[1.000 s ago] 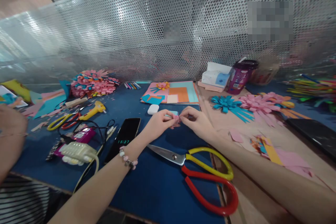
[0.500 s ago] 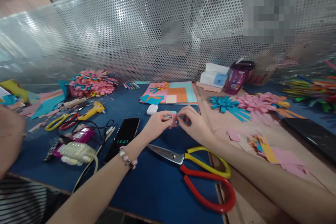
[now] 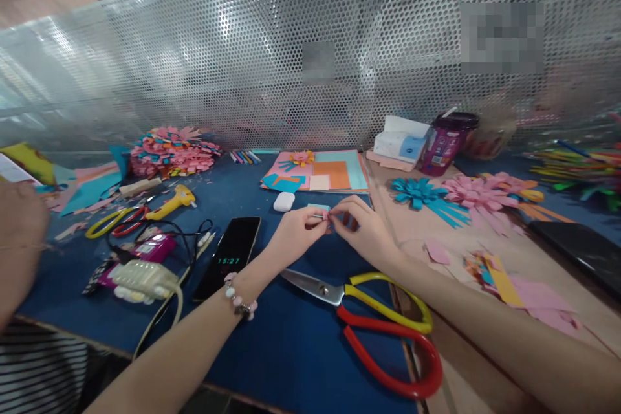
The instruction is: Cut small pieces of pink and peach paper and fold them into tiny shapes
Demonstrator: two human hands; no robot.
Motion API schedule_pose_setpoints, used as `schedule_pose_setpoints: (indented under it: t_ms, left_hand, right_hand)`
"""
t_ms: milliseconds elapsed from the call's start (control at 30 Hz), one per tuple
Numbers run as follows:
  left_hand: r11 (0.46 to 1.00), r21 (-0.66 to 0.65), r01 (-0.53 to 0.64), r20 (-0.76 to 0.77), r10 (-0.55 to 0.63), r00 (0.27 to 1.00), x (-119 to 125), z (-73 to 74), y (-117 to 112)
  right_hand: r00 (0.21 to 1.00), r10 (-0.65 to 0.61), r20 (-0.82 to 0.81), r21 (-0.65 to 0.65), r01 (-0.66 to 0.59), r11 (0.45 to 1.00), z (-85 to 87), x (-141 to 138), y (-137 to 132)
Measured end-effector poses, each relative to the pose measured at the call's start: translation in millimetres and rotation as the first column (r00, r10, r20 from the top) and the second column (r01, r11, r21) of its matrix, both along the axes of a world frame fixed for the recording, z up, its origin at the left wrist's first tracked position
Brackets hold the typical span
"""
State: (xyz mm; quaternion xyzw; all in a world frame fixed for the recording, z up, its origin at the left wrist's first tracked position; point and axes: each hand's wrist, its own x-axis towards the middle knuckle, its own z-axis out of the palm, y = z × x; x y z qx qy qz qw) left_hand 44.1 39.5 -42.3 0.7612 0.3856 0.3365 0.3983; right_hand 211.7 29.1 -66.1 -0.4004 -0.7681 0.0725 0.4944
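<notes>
Pinched between the fingertips of my left hand (image 3: 297, 233) is a small piece of light blue and pink paper (image 3: 319, 207). My right hand (image 3: 361, 228) meets it from the other side, thumb and finger closed on the paper's right end. Fingers hide most of the piece. Below both hands lie large scissors (image 3: 324, 290) with one yellow and one red handle, blades pointing left. A phone (image 3: 233, 252) showing 15:27 rests left of my left wrist. Just beyond the hands sits a small white case (image 3: 284, 201).
Coloured paper sheets (image 3: 361, 169) lie at the back. Blue (image 3: 416, 192) and pink paper flowers (image 3: 473, 193) and paper scraps are on the right. A glue gun (image 3: 172, 202), smaller scissors (image 3: 107, 222) and a power strip (image 3: 145, 279) lie left. Another person's arm (image 3: 19, 252) enters at far left.
Both hands stay together at the paper, with only small finger shifts. The whole view has moved slightly, and the other person's arm at left has shifted a little.
</notes>
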Motion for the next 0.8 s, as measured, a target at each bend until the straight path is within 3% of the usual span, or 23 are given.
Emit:
schedule_pose_setpoints:
  t_ms: [333,800]
  left_hand:
    - [0.998,0.058,-0.027,-0.016,0.028,0.999,2.3,-0.1,-3.9]
    - [0.999,0.042,-0.024,-0.029,0.025,0.999,2.5,-1.0,-5.3]
  right_hand:
    - [1.000,-0.024,-0.011,-0.013,0.024,1.000,5.4,-1.0,-5.3]
    - [1.000,-0.015,-0.003,-0.016,0.015,1.000,2.9,-0.8,-3.8]
